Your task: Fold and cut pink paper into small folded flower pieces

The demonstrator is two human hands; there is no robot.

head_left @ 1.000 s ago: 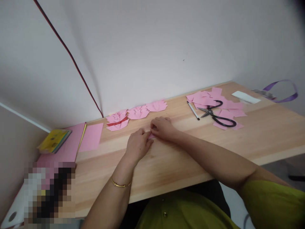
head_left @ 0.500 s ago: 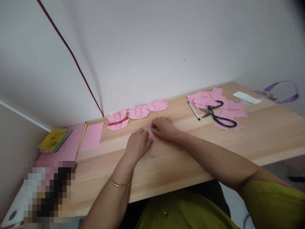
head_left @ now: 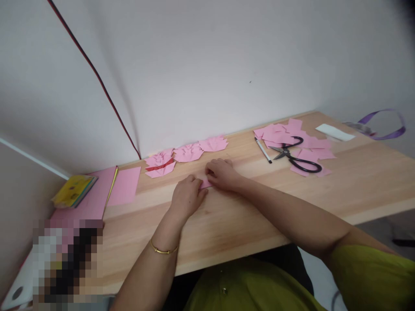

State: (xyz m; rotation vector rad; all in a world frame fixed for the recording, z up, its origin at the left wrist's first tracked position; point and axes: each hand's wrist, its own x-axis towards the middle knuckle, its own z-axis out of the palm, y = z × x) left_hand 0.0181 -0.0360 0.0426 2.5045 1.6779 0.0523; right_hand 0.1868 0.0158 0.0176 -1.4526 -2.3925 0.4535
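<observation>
A small piece of pink paper (head_left: 205, 183) lies on the wooden table between my two hands, mostly covered by them. My left hand (head_left: 188, 196) has its curled fingers pressed on the paper's left end. At the other end, my right hand (head_left: 222, 173) is closed over the paper with bent fingers. Just beyond them, by the wall, sit folded pink paper pieces (head_left: 188, 153) in a row. A red strip (head_left: 160, 165) lies across the leftmost of these.
Black-handled scissors (head_left: 285, 152) lie spread over loose pink paper pieces (head_left: 275, 134), beside a white pen (head_left: 263, 150). Larger pink sheets (head_left: 125, 185), a gold-coloured stick (head_left: 112, 188) and a yellow packet (head_left: 74, 190) are at the left. A white strip (head_left: 335, 132) lies far right.
</observation>
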